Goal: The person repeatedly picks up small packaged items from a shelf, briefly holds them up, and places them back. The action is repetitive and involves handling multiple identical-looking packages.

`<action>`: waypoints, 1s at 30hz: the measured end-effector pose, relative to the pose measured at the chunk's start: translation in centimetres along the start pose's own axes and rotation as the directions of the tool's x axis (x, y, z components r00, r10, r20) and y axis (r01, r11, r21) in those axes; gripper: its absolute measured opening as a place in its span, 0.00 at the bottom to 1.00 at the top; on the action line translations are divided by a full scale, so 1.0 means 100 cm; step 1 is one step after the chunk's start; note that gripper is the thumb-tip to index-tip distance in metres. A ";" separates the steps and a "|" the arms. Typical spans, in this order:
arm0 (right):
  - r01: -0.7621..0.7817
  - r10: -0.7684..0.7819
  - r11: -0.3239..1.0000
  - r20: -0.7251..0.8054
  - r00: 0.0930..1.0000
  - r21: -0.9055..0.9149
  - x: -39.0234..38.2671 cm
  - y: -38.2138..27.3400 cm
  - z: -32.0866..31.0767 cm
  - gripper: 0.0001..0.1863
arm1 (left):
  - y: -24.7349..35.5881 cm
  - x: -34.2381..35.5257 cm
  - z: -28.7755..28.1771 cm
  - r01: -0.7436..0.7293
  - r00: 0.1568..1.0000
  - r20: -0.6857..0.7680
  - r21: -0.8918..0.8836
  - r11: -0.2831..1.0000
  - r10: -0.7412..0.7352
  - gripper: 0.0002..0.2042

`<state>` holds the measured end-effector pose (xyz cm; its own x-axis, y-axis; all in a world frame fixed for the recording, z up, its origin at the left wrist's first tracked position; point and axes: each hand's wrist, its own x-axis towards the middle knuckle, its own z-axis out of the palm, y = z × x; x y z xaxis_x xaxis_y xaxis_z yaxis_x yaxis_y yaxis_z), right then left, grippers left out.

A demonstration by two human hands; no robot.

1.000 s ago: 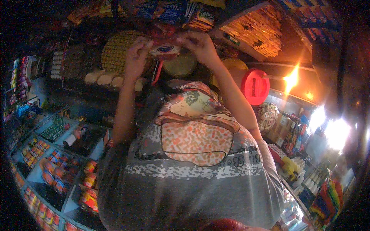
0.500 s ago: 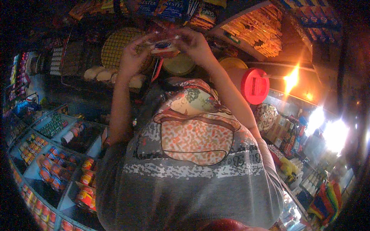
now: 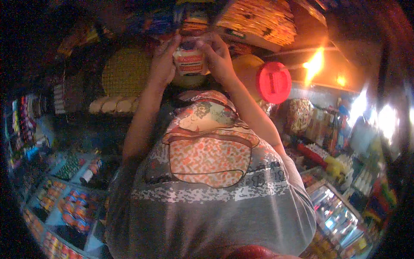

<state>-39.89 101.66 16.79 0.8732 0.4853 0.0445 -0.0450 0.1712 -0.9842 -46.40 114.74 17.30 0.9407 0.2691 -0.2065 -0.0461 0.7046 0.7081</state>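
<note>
Up in front of me, at the top middle of the view, a small white, red and orange printed packet point(image 3: 190, 64) is held between both hands. My left hand point(image 3: 164, 64) grips its left side, with the thumb up along the edge. On the other side my right hand point(image 3: 218, 57) is closed on it, the thumb bent across its upper right corner. The packet's printed face is toward me. Its upper part is dim and blurred, and the fingertips behind it are hidden.
A round red lid point(image 3: 274, 83) stands right of my right forearm. Yellow packets point(image 3: 258, 21) fill a shelf at the top. Left are a round yellow mesh point(image 3: 125, 71), pale rounded objects point(image 3: 114, 104) and a compartmented shelf of cans point(image 3: 79, 209). A bright lamp point(image 3: 316, 64) shines at right.
The packet has come lower and turned so more of its printed face shows. My hands have drawn closer together around it. The view has shifted, moving the surroundings.
</note>
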 end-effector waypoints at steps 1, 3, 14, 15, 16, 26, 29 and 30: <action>0.034 -0.036 0.998 -0.055 0.998 -0.044 -0.006 -0.011 -0.001 0.10 | 0.001 0.001 0.012 0.040 0.999 0.037 -0.074 0.997 -0.037 0.13; 0.072 -0.073 0.997 -0.172 0.982 -0.015 -0.011 -0.025 -0.009 0.09 | -0.004 0.009 0.024 0.039 0.993 0.118 -0.087 0.995 -0.029 0.12; 0.203 -0.045 0.941 -0.495 0.868 0.270 -0.051 -0.065 -0.044 0.05 | -0.053 0.040 0.066 0.184 0.942 0.287 -0.016 0.983 -0.172 0.14; 0.227 -0.031 0.924 -0.532 0.846 0.308 -0.051 -0.069 -0.044 0.05 | -0.058 0.043 0.068 0.172 0.941 0.296 -0.010 0.985 -0.162 0.14; 0.252 -0.015 0.904 -0.565 0.825 0.345 -0.050 -0.073 -0.042 0.04 | -0.063 0.047 0.070 0.159 0.941 0.305 -0.005 0.987 -0.150 0.15; 0.204 0.042 0.940 -0.684 0.728 0.275 -0.049 -0.056 -0.064 0.03 | -0.063 0.048 0.074 -0.843 0.527 0.708 0.507 0.182 0.470 0.10; 0.219 0.032 0.939 -0.700 0.714 0.266 -0.041 -0.052 -0.069 0.03 | -0.075 0.050 0.067 -0.756 0.654 0.622 0.503 0.419 0.432 0.16; 0.236 0.033 0.928 -0.695 0.718 0.287 -0.038 -0.052 -0.071 0.03 | -0.081 0.056 0.068 -0.698 0.701 0.573 0.432 0.571 0.424 0.18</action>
<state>-39.55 92.78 20.47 0.9631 -0.2415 -0.1191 0.0247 0.5195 -0.8541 -38.51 106.12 15.02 0.8327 0.1116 0.5424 -0.5379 -0.0695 0.8401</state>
